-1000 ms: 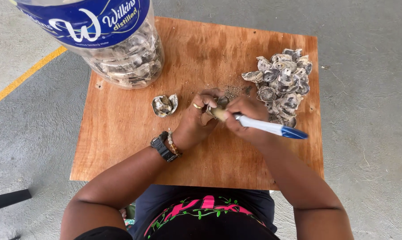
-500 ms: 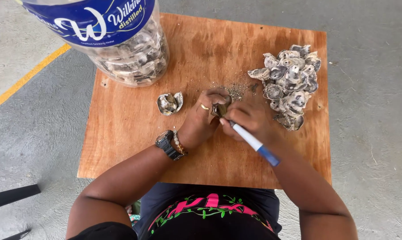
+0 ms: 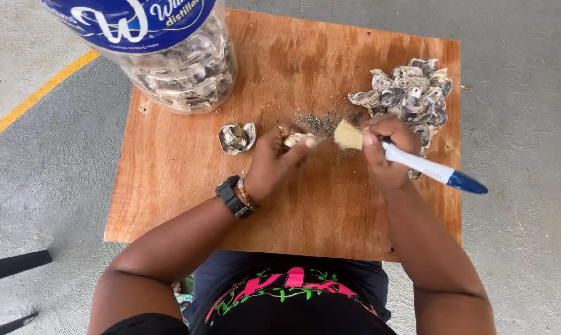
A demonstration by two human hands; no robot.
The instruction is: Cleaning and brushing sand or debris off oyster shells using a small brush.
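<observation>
Left hand [image 3: 273, 162] fingers pinch shell [image 3: 300, 140]; right hand [image 3: 384, 152] fingers grip brush [image 3: 404, 156], bristles just beside shell, above tabletop [image 3: 187, 186].

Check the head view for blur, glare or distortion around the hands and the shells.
Head view: even, soft daylight, with no hard shadows on the wooden board; the left hand with its shell and the right hand with the brush are sharp; the big plastic jar looms large and bulges at the top edge from wide-angle distortion, with mild glare.
</observation>
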